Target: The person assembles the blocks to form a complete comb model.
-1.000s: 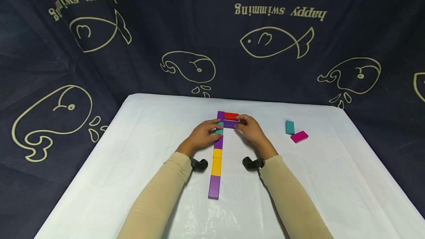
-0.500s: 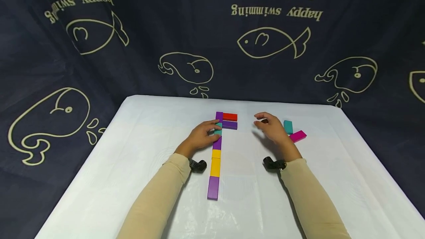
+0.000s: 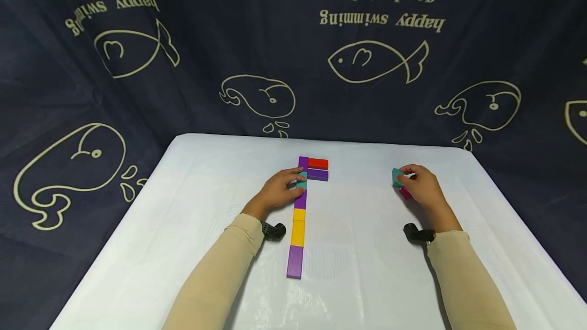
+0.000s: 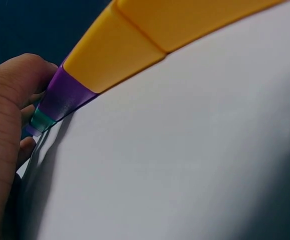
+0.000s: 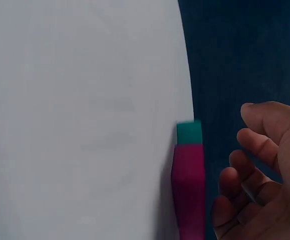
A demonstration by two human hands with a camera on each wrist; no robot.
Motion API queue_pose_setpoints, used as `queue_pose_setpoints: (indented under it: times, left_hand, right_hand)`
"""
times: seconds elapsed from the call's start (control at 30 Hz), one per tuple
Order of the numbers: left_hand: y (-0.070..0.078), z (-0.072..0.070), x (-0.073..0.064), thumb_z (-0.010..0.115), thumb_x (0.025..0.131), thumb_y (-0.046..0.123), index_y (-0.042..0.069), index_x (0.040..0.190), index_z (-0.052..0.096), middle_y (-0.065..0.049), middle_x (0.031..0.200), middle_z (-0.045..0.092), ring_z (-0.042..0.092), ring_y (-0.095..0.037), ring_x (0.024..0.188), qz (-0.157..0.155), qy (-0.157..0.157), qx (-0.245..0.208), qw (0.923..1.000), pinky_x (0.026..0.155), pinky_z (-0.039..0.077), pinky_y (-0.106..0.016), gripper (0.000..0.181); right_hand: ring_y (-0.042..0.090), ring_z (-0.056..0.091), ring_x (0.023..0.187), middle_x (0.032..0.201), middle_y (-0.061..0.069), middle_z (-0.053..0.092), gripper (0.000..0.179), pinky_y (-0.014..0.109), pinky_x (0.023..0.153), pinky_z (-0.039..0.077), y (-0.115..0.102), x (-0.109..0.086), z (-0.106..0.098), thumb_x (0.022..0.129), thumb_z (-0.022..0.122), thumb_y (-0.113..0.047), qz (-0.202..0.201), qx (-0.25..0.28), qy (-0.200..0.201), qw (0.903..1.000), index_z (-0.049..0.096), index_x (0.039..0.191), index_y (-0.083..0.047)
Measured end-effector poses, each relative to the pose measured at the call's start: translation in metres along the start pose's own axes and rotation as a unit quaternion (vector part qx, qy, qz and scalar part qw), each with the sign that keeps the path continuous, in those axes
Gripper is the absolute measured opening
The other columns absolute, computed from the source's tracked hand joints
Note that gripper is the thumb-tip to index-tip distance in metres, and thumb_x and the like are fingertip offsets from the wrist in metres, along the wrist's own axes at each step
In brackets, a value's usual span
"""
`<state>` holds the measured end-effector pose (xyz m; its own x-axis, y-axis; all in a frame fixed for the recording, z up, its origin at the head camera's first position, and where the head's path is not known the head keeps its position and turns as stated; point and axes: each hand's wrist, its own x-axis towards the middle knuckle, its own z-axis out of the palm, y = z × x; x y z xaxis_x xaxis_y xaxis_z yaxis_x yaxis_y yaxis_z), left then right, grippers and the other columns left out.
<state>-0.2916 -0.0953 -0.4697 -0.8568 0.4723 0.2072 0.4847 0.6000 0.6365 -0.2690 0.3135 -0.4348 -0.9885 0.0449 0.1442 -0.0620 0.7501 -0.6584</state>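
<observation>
My left hand rests on a row of blocks, its fingertips lying over the teal block and its thumb by the purple block below it. The left wrist view has that thumb beside a purple block. My right hand is at a loose teal block, with finger and thumb overlapping it. Under this hand lies a magenta block, partly covered. In the right wrist view the right fingers are relaxed and spread, with a gap between them and the magenta block.
The row continues toward me with yellow blocks and a purple end block. At its far end, a red block and a purple block stick out rightward. A white cloth covers the table; a dark printed curtain hangs behind.
My right hand has left the purple block beside the row and moved right to the loose teal and magenta blocks. My left hand has stayed on the row.
</observation>
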Motion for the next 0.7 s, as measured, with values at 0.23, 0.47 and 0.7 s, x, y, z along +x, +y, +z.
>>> queue_pose_setpoints:
  times: [0.23, 0.47, 0.7]
  left_hand:
    - [0.001, -0.001, -0.001, 0.069, 0.091, 0.028, 0.016, 0.123, 0.070, -0.001, 0.151, 0.047, 0.040, -0.024, 0.140, -0.001, -0.005, -0.002, 1.0000, 0.115, 0.031, -0.041, 0.034]
    - [0.001, -0.002, 0.000, 0.069, 0.091, 0.028, 0.016, 0.123, 0.070, 0.000, 0.151, 0.047, 0.040, -0.023, 0.140, -0.001, -0.004, 0.000, 1.0000, 0.115, 0.031, -0.041, 0.034]
    - [-0.001, 0.001, 0.000, 0.069, 0.091, 0.028, 0.017, 0.122, 0.070, 0.000, 0.150, 0.048, 0.041, -0.023, 0.139, 0.003, -0.002, 0.004, 1.0000, 0.114, 0.033, -0.040, 0.033]
  right_hand:
    - [0.045, 0.053, 0.114, 0.128, 0.030, 0.053, 0.044, 0.057, 0.092, 0.047, 0.012, 0.003, -0.001, 0.099, 0.058, -0.025, 0.023, -0.014, 0.003, 0.9996, 0.055, 0.129, 0.007]
    - [0.047, 0.049, 0.117, 0.127, 0.034, 0.051, 0.053, 0.061, 0.099, 0.041, 0.016, 0.006, 0.000, 0.097, 0.059, -0.028, 0.031, -0.027, -0.010, 0.9991, 0.049, 0.132, 0.011]
    - [0.047, 0.047, 0.115, 0.125, 0.035, 0.049, 0.065, 0.062, 0.100, 0.039, 0.012, 0.007, -0.003, 0.095, 0.064, -0.032, 0.037, -0.051, -0.067, 0.9957, 0.043, 0.137, 0.014]
